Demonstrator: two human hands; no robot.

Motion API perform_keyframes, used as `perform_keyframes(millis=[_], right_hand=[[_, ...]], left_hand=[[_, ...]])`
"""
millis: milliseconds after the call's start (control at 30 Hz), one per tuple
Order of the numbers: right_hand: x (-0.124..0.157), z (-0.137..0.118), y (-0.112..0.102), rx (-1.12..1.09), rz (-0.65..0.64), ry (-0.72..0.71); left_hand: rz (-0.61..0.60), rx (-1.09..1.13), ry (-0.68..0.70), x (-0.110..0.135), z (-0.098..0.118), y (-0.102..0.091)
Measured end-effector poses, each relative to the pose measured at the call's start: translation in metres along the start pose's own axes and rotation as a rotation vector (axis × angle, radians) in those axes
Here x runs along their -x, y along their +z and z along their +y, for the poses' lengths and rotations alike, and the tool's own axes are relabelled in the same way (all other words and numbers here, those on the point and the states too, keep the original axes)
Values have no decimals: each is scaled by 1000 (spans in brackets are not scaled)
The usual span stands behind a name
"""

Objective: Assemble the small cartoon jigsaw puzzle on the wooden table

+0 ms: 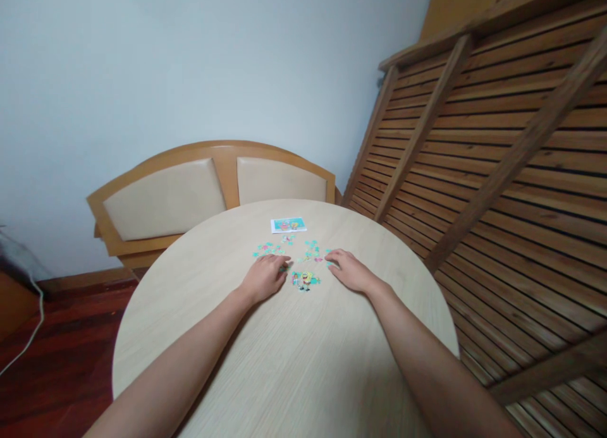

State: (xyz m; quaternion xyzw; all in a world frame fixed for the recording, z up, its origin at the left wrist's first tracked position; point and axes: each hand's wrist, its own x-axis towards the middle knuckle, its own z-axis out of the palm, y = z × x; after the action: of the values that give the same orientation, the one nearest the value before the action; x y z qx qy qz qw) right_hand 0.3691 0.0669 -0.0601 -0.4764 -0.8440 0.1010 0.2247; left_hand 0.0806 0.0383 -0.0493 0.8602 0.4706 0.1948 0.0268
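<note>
Left hand [266, 278] and right hand [351, 271] flank the partly joined SpongeBob jigsaw [306, 279] — both loosely curled, any grip unclear.

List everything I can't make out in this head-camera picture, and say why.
All in the head view:
Whatever lies under the left hand: the hand covers it.
Whether the right hand pinches a piece: fingertips too small to tell.
Number and exact outlines of the loose pieces: too small and blurred.
Fine detail on the picture card: too small.
The table's near rim: cut off by the bottom edge.
</note>
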Motion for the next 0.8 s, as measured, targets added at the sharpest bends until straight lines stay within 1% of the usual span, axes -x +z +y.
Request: perform_keyframes(millis=[67,167,267,367,500,667,800], right_hand=[[0,-7,-1,19,12,-1],[1,-25,-2,-1,17,-37],[2,-45,-1,-58,-36,-147],[2,-58,1,-108,-110,-241],[2,-60,3,-130,-147,-253],[3,-56,3,-148,-134,-236],[3,-56,4,-151,-127,-245]], left_hand=[[1,9,-9,2,-2,-2],[-2,15,3,1,-4,-2],[-10,3,15,0,-6,-1],[-4,-14,-4,1,-8,-2],[-14,11,-32,3,-9,-9],[-49,18,-23,3,-7,-12],[-75,89,-23,4,-6,-13]])
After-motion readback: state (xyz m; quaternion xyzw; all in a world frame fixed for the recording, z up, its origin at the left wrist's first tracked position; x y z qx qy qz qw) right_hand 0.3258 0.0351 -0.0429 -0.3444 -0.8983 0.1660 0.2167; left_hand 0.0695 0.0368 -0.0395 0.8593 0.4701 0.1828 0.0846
